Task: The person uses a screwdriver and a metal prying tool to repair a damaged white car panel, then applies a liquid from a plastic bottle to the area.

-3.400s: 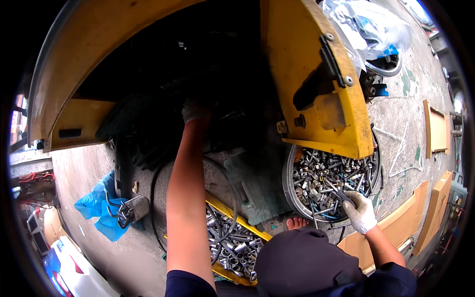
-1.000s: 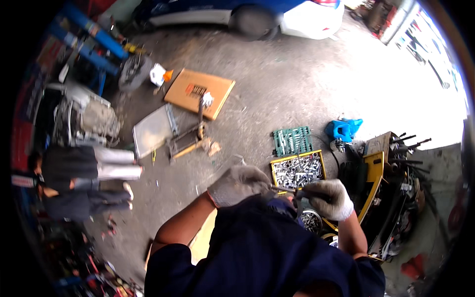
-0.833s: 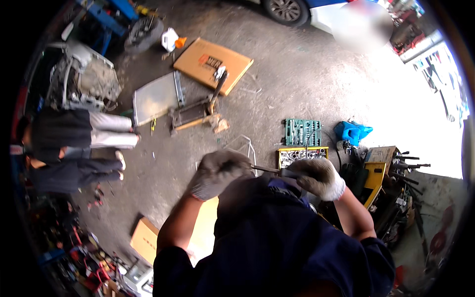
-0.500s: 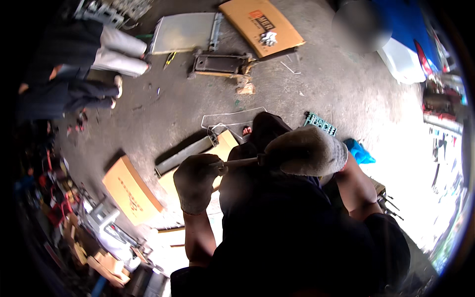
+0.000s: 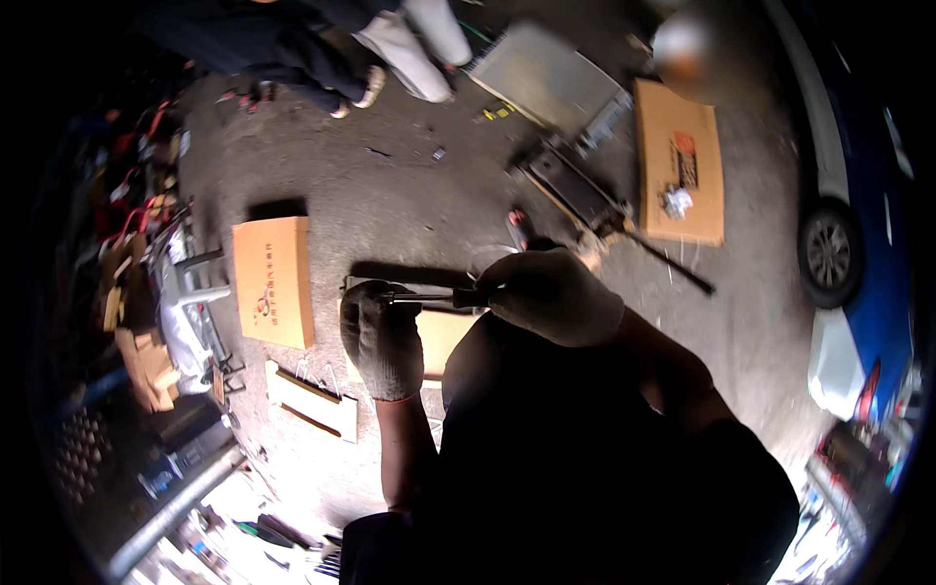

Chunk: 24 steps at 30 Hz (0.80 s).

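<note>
Between my two gloved hands, a screwdriver-like tool (image 5: 429, 298) with a slim metal shaft and a dark handle lies roughly level. My left hand (image 5: 383, 336), in a grey knit glove, is closed around the shaft's left end. At the other end, the fingers of my right hand (image 5: 556, 297) wrap the dark handle; its glove is pale and partly in shadow. Whether the tip touches anything inside the left glove is hidden. Below the hands, a tan cardboard sheet (image 5: 450, 343) lies on the floor, partly covered by my left hand and body.
A trolley jack (image 5: 575, 185) with a long handle stands ahead right, beside a cardboard box (image 5: 681, 146) and a radiator-like panel (image 5: 546, 78). Another box (image 5: 273, 283) is at left. A blue car (image 5: 858, 263) borders the right. Two people's legs (image 5: 341, 58) show at far left.
My view has swung left, so the jack, boxes and people appear shifted right and the car's wheel now shows. Both hands still hold the tool, which is now more level.
</note>
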Tool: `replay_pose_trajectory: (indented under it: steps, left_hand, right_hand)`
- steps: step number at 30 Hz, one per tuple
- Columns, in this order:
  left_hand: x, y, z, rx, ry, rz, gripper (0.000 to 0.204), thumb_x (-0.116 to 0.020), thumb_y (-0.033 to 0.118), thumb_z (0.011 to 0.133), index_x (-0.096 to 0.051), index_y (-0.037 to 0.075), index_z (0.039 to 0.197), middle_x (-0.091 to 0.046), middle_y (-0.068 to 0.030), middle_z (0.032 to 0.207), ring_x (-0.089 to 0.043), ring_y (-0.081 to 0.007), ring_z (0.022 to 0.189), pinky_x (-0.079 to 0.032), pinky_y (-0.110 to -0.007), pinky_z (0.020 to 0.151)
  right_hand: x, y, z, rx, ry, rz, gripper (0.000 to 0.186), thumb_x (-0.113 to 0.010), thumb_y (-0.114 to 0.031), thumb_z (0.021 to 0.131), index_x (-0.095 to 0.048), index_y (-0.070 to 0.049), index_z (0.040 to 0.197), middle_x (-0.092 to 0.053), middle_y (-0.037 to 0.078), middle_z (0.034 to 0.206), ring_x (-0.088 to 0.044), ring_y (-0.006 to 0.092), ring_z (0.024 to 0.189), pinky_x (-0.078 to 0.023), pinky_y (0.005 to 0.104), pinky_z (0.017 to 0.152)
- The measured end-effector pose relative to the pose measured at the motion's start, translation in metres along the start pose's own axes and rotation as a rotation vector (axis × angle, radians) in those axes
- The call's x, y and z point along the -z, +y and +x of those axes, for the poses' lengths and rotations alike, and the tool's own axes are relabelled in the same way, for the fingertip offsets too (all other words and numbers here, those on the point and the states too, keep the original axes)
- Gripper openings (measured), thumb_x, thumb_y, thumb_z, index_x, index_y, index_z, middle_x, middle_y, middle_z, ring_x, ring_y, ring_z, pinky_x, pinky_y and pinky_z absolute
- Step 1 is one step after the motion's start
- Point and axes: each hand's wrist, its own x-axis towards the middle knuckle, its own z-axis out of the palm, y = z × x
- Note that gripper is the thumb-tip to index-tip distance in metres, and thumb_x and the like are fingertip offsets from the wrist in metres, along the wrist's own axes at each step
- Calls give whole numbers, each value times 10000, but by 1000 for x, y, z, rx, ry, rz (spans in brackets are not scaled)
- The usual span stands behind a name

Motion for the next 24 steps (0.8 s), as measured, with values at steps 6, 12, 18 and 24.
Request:
replay_pose_trajectory:
  steps: [6, 12, 18, 24]
  left_hand:
    - [-18, -14, 67, 744, 343, -1072, 304, -607, 325, 994, -571, 39, 896, -583, -53, 800, -563, -135, 677, -462, -280, 578]
    - [-40, -50, 70, 740, 223, -1160, 393, -568, 415, 1009, -559, 70, 822, -527, -10, 735, -494, -101, 591, -399, -285, 500]
    - [-61, -116, 100, 364, 82, -725, 295, -682, 40, 789, -611, 38, 1075, -595, -104, 939, -602, -268, 821, -515, -347, 683]
    - [-69, -216, 121, 762, 37, -1300, 175, -601, 266, 1012, -534, 131, 924, -491, 21, 825, -468, -95, 701, -400, -245, 592]
  right_hand:
    - [48, -32, 108, 92, -163, -58, 209, -686, -131, 924, -704, -37, 1111, -719, 90, 951, -689, 165, 825, -554, 296, 772]
    - [67, -36, 183, 731, -353, -510, 220, -738, -82, 885, -672, -18, 1085, -684, 87, 1025, -687, 190, 872, -565, 287, 763]
    - [63, -40, 241, 158, -479, -198, 254, -721, -88, 899, -671, -21, 1138, -682, 96, 898, -659, 160, 770, -523, 299, 694]
    - [6, -42, 340, 147, -570, -346, 314, -705, -129, 931, -643, -18, 1217, -710, 113, 1023, -695, 150, 902, -546, 296, 813]
